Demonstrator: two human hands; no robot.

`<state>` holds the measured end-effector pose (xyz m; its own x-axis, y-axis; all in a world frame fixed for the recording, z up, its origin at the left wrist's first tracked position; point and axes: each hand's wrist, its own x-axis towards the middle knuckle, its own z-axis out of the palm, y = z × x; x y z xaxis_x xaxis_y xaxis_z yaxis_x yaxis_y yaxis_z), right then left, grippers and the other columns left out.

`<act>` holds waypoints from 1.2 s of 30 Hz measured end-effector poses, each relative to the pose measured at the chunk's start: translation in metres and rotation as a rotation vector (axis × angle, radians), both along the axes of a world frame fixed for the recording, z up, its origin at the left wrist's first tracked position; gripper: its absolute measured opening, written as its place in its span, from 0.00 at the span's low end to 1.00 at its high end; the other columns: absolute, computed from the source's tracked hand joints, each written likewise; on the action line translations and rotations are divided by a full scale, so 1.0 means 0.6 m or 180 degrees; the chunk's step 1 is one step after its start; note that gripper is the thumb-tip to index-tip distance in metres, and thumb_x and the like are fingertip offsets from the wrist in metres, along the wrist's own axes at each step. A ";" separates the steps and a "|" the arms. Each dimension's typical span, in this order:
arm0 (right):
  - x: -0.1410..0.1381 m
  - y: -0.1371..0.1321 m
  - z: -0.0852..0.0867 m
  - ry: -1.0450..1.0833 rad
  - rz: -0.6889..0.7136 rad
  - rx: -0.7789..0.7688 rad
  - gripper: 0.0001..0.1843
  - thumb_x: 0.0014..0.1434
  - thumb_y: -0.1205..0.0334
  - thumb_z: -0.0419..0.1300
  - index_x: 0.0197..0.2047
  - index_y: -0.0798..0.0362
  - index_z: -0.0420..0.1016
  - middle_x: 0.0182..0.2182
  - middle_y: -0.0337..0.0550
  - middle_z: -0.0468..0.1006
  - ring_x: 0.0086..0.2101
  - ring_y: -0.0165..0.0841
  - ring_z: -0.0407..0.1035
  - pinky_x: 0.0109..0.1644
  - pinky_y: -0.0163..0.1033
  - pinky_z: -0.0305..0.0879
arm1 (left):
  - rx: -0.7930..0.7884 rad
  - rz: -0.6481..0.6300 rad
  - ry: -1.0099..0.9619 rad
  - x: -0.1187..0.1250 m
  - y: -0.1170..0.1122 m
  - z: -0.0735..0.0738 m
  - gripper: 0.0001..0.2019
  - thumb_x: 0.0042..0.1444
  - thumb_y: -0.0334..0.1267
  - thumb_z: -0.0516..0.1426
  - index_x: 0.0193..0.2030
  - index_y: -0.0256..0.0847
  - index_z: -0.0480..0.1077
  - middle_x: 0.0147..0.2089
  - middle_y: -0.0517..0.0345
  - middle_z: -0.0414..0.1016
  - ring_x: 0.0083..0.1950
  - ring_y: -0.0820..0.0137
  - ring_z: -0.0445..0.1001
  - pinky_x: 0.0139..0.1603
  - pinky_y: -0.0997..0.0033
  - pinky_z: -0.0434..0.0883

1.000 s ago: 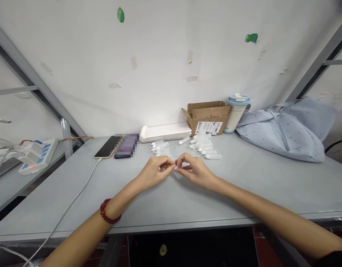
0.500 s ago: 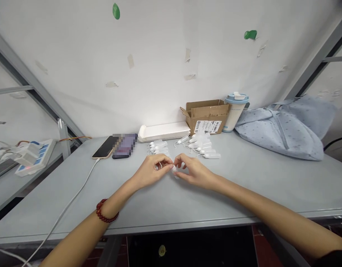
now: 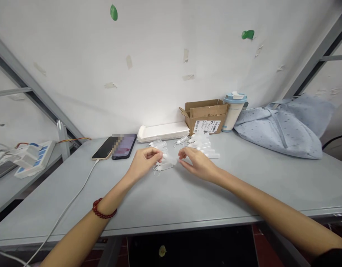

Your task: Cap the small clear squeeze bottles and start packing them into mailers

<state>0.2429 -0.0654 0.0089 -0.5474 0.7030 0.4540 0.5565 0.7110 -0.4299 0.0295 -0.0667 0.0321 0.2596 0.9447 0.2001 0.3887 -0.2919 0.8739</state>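
My left hand [image 3: 143,162] pinches a small clear plastic tube [image 3: 171,160] by its white capped end, its body pointing right. Across from it, my right hand [image 3: 200,162] has its thumb and fingers apart, a small gap from the tube's far end. Beneath and beside the held tube lies a similar loose tube [image 3: 165,167] with a thin white string loop. More of these tubes sit in a group behind my left fingers. Past my right hand there is another pile of tubes [image 3: 212,153], partly hidden by that hand.
Along the wall stand a flat white package [image 3: 163,130], an open cardboard box [image 3: 205,113], a blue-lidded cup [image 3: 232,115] and a pale blue cloth bag [image 3: 282,131]. Two phones [image 3: 124,146] lie at the left, one with a white cable [image 3: 73,198]. A power strip [image 3: 38,159] is farther left.
My hands have drawn apart; before, they met at a small white-capped piece. The left has moved left and away from me with the tube, and the right has let go.
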 end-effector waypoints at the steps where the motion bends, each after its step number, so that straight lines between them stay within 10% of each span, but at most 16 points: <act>1: 0.002 0.003 0.000 -0.0022 -0.0078 0.0071 0.05 0.56 0.67 0.52 0.39 0.53 0.62 0.34 0.46 0.73 0.36 0.36 0.67 0.38 0.41 0.63 | -0.0072 0.0149 -0.0107 -0.002 0.004 -0.001 0.09 0.50 0.40 0.57 0.30 0.35 0.72 0.26 0.57 0.74 0.29 0.70 0.72 0.31 0.72 0.69; 13: 0.039 0.054 -0.007 -0.0567 -0.0870 0.0089 0.08 0.56 0.70 0.52 0.40 0.55 0.67 0.40 0.50 0.73 0.40 0.39 0.67 0.41 0.41 0.63 | -0.0085 0.0836 0.0286 -0.023 0.041 -0.024 0.08 0.45 0.39 0.58 0.28 0.36 0.71 0.30 0.52 0.77 0.35 0.65 0.75 0.35 0.67 0.70; 19: 0.040 0.059 -0.012 -0.0669 -0.0832 0.0234 0.08 0.56 0.71 0.53 0.41 0.56 0.68 0.40 0.50 0.73 0.42 0.39 0.66 0.42 0.42 0.62 | 0.0681 0.0894 0.1200 -0.033 0.049 -0.039 0.08 0.49 0.38 0.53 0.29 0.38 0.72 0.33 0.53 0.77 0.36 0.64 0.73 0.37 0.67 0.67; 36: 0.017 0.156 0.011 -0.1783 -0.0902 0.0578 0.16 0.55 0.76 0.51 0.47 0.59 0.68 0.44 0.53 0.72 0.45 0.41 0.64 0.41 0.39 0.58 | 0.0771 0.1214 0.1387 -0.029 0.047 -0.040 0.11 0.51 0.39 0.52 0.35 0.37 0.72 0.37 0.52 0.76 0.37 0.65 0.72 0.36 0.69 0.66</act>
